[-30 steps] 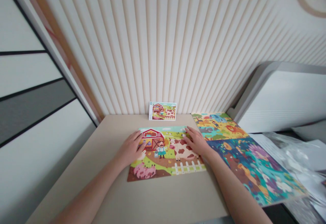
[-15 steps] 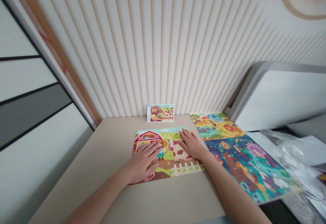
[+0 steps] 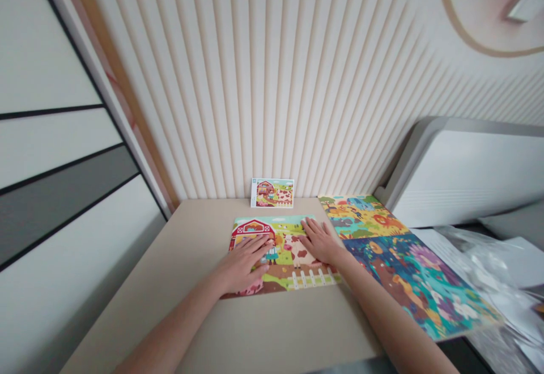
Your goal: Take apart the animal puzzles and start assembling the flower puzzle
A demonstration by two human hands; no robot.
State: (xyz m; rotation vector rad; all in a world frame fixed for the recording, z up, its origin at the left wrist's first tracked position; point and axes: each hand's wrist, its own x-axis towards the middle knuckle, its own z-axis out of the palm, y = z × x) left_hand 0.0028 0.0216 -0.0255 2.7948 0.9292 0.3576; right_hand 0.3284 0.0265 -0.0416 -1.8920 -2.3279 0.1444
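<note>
A farm picture puzzle (image 3: 283,275) with a red barn, a cow and a white fence lies flat on the beige table (image 3: 195,232). My left hand (image 3: 243,263) rests on its left part, over the barn and the figure beside it, fingers spread and holding nothing. On the right part lies my right hand (image 3: 322,242), palm down near the cow, its fingers also apart. Behind the puzzle a small card (image 3: 272,194) with the same farm picture leans upright against the ribbed wall.
At the right lie a yellow animal puzzle (image 3: 361,215) and a dark blue-green one (image 3: 420,283), which overhangs the table edge. Further right are clear plastic wrapping (image 3: 484,260) and a white headboard-like panel (image 3: 471,175). White drawers (image 3: 55,141) stand left.
The camera view has shifted a little. My left hand has slid slightly on the puzzle, towards its lower left part; my right hand stays at about the same place.
</note>
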